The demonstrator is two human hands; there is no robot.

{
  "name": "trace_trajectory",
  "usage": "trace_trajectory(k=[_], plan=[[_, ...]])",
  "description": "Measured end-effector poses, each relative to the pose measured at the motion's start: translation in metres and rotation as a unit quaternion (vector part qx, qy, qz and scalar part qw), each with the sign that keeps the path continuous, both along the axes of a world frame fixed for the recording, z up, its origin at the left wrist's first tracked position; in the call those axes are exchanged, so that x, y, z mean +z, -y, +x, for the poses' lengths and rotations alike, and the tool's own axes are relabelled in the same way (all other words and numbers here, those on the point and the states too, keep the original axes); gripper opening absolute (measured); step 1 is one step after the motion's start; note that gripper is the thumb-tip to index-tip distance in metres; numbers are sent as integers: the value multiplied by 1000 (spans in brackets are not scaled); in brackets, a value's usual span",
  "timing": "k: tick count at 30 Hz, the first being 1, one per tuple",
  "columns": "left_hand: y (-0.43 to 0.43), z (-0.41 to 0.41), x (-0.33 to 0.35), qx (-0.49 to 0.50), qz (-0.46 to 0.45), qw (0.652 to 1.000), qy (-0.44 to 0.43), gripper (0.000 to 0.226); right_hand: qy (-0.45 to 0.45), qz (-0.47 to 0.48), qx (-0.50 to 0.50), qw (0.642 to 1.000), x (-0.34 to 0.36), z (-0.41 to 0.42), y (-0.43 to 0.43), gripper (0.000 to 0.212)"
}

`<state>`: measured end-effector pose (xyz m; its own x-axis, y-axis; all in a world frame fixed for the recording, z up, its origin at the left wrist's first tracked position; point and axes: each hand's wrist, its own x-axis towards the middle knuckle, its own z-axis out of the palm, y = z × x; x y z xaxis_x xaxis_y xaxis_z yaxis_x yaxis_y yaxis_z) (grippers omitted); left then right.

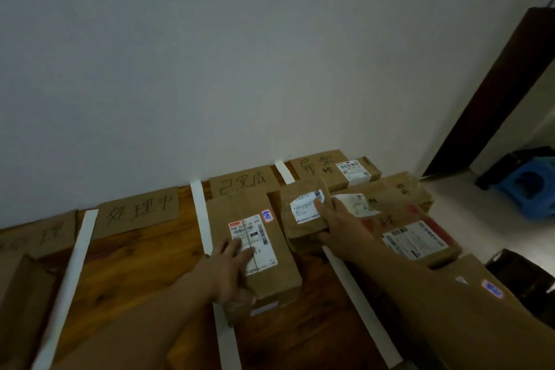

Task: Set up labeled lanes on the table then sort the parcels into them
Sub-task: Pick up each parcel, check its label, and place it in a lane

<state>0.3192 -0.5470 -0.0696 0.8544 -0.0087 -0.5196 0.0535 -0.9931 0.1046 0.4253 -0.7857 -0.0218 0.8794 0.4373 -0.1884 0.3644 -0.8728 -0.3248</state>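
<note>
2 bare forearms (405, 273), left grip (232, 272), right grip (338, 224).

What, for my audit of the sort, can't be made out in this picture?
Head view only:
leftmost lane sign: blurred, cut by the left edge.
long parcel label print: too small, partly under the left hand.
small parcel label: right hand covers its right edge.
near-right parcel: behind the right forearm, cut by the edge.
</note>
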Motion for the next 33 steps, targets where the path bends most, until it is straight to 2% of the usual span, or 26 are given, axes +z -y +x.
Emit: trace_trajectory(k=[8,12,23,28,33], plan=[[8,7,10,76,4,997,-11,97,-51,40,79,995,-28,47,-9,80],[15,13,3,133,1,991,-3,103,-90,55,83,991,-36,63,-10,78],[22,20,8,164,-7,985,-60,104,-133,8,129,983,-69,84,-16,78],[21,22,7,169,-6,983,-66,104,-111,-88,146,979,-84,84,-19,83],[19,22,4,171,-1,983,-66,104,-109,-112,142,977,-84,86,-27,89]])
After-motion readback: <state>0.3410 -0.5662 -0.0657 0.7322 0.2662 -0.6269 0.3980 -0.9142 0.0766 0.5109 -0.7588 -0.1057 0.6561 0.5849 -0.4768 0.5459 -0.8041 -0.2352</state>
